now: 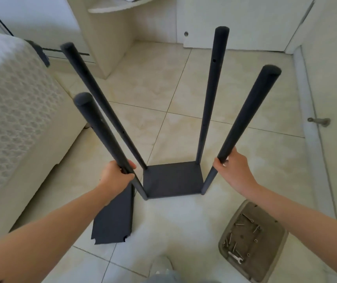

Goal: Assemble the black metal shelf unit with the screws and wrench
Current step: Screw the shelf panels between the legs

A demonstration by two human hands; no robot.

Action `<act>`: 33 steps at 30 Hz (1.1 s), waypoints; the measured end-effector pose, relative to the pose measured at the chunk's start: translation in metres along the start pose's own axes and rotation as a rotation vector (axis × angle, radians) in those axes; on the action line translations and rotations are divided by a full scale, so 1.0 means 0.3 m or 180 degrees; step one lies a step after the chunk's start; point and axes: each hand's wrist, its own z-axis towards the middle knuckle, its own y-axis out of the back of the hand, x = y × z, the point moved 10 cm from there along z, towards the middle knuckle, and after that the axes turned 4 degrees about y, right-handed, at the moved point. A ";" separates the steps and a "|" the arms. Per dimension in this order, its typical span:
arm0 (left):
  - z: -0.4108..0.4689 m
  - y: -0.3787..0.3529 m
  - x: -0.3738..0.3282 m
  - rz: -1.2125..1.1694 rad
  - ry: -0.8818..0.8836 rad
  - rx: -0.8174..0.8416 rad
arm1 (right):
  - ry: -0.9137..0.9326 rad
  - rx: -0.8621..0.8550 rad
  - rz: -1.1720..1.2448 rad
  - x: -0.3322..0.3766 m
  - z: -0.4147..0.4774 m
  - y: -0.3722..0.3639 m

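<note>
Shelf unit [172,180] upright, left hand [115,176] fingers curled round near-left post [96,127], right hand [233,170] fingers wrapping near-right post [249,111]

No readable text, labels, brands or numbers anywhere in the head view. Left front post [100,135], right front post [249,111] and bottom shelf panel [172,180] at 6 o'clock are plain black. Loose shelf panel [114,217] at 7 o'clock is the same. Wrench [234,257] in the grey tray [269,254] at 5 o'clock is too small to tell if it's stamped.
</note>
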 end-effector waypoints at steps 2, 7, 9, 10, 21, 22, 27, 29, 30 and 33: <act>0.038 0.006 -0.027 0.0067 -0.0061 0.0083 | -0.0058 -0.0036 -0.0021 -0.007 -0.002 0.002; 0.112 0.019 -0.055 0.0258 -0.0242 0.0133 | -0.0198 0.0006 -0.0056 -0.029 -0.008 -0.015; 0.141 0.031 -0.059 0.0276 -0.0314 0.0103 | -0.0172 0.0036 -0.0129 -0.031 0.002 -0.025; 0.155 0.033 -0.059 0.0305 -0.0349 0.0100 | -0.0146 0.0011 -0.0149 -0.030 0.009 -0.026; 0.210 0.027 -0.121 0.0512 -0.1109 0.0357 | 0.0237 -0.0523 -0.0549 0.064 -0.021 -0.016; 0.212 0.022 -0.129 0.0522 -0.1186 0.0384 | 0.0174 -0.0584 -0.0493 0.069 -0.042 -0.016; 0.195 0.015 -0.120 0.0561 -0.1353 0.0640 | -0.0240 -0.0879 -0.0383 0.087 -0.183 -0.021; 0.191 0.013 -0.120 0.0606 -0.1438 0.0680 | -0.0288 -0.0921 -0.0469 0.103 -0.219 -0.027; 0.189 0.011 -0.121 0.0620 -0.1480 0.0699 | -0.0304 -0.0915 -0.0489 0.110 -0.233 -0.030; 0.190 0.010 -0.125 0.0675 -0.1538 0.0694 | -0.0383 -0.0927 -0.0545 0.107 -0.265 -0.030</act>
